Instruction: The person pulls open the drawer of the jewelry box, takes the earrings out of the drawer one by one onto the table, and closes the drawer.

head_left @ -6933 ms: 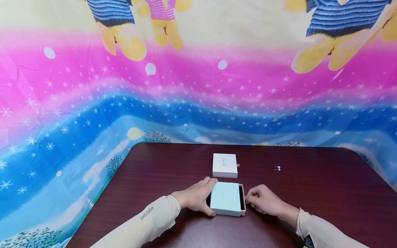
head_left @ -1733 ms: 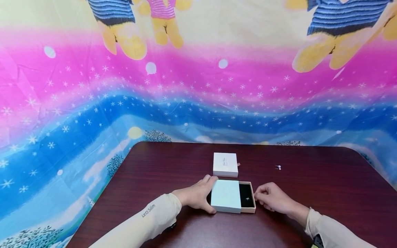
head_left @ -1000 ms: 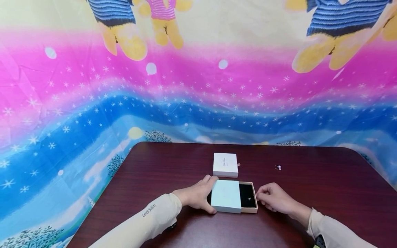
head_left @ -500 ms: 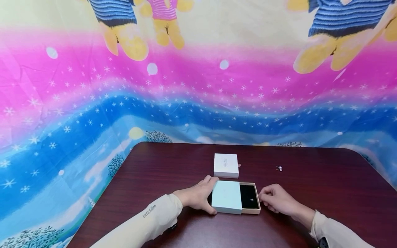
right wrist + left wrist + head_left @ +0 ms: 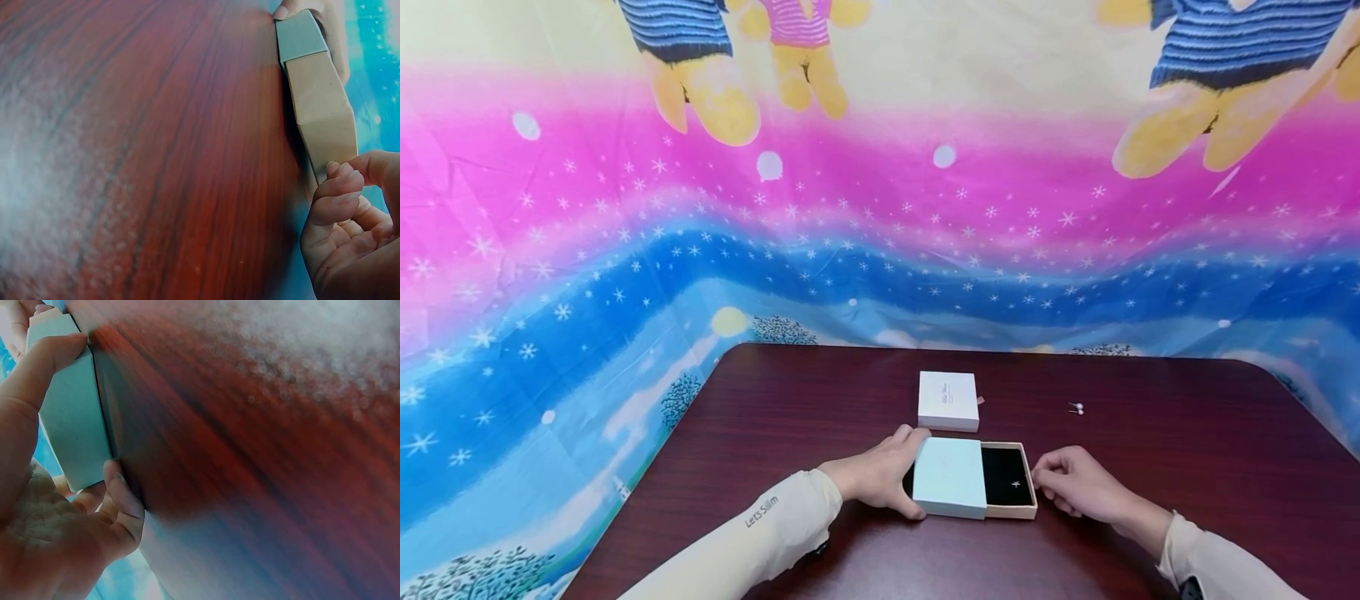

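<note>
On the dark red table lies a pale mint jewelry box sleeve [image 5: 949,475], with its cardboard drawer [image 5: 1011,512] sticking out on the right. Black lining fills the drawer and carries a small silvery star-shaped piece [image 5: 1017,484]. My left hand [image 5: 880,477] grips the sleeve from the left, thumb on the near side and fingers on the far side. At the drawer's right end, my right hand [image 5: 1078,485] pinches with thumb and curled index finger; what exactly sits between the fingertips is hidden. The right wrist view shows the plain drawer side [image 5: 322,103] beyond these fingers.
Behind the sleeve stands a white box [image 5: 948,400] with small lettering and a short ribbon tab on its right. Two small pearl-like earrings [image 5: 1078,408] lie farther right on the table [image 5: 1187,433]. A printed cloth [image 5: 880,208] hangs behind the table.
The drawer has slid rightward out of the sleeve along with my right hand, baring more black lining and the star piece. My left hand stays on the sleeve.
</note>
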Motion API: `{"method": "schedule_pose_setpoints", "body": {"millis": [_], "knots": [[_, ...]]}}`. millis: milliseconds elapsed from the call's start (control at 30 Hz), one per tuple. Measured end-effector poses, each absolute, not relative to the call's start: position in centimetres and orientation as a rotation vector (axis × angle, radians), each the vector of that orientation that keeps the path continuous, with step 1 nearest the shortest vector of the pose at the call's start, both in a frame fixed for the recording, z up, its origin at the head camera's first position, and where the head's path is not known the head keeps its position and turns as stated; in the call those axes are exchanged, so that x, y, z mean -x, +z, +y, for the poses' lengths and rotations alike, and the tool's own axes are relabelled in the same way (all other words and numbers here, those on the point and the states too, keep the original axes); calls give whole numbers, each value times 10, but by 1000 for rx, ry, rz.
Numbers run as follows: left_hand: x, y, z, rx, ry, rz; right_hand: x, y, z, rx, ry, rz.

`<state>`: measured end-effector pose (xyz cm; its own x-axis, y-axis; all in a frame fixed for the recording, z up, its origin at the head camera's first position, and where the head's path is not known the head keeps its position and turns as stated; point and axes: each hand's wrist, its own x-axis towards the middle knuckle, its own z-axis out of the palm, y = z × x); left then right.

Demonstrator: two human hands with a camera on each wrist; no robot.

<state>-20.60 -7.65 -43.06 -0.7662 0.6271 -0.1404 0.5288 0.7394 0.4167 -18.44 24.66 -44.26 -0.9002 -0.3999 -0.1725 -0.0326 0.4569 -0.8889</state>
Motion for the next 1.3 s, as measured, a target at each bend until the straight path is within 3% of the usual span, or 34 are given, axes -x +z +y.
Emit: {"method": "schedule_pose_setpoints", "body": {"millis": [1300], "knots": [[207,-433,-77,-926,502,2686,183,-439,260,367,-1401,2372]]}}
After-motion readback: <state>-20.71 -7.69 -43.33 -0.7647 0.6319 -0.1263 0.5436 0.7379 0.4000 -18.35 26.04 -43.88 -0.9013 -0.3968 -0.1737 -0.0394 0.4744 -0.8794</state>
